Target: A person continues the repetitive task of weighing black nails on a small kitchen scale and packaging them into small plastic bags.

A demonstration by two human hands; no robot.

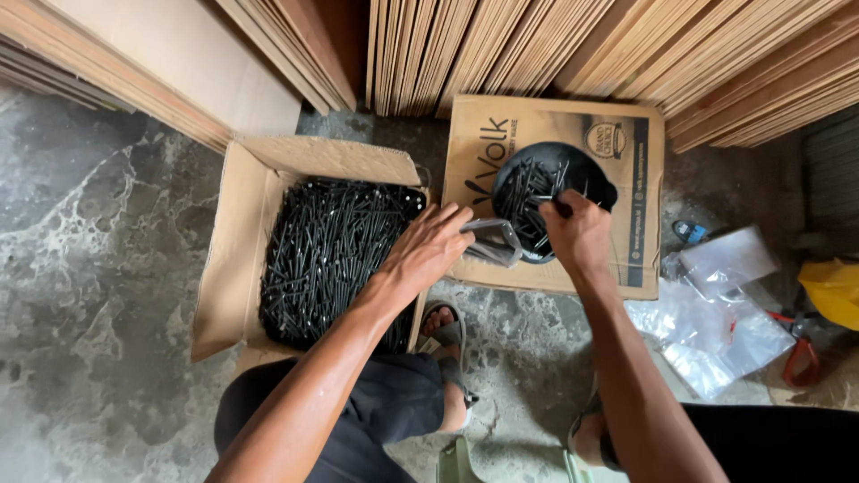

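Stock box: we see an open cardboard box (234,259) on the floor at the left, filled close to its rim with long black nails (327,255); the bulk supply looks barely drawn down.
Left hand: our left hand (428,250) has its fingers curled round the mouth of a small clear plastic bag (490,241), holding it open just right of the box.
Bag fill: we cannot tell how many nails the bag holds; it looks near empty.
Right hand: our right hand (574,231) is closed on a few nails at the edge of the black bowl (548,199).
Bowl: it rests on a flat cardboard carton (555,134) and holds a loose heap of nails.
Spare bags: clear empty bags (716,322) lie on the floor at the right, unfilled, beside red-handled pliers (799,353).
Progress: we judge bagging at an early stage.
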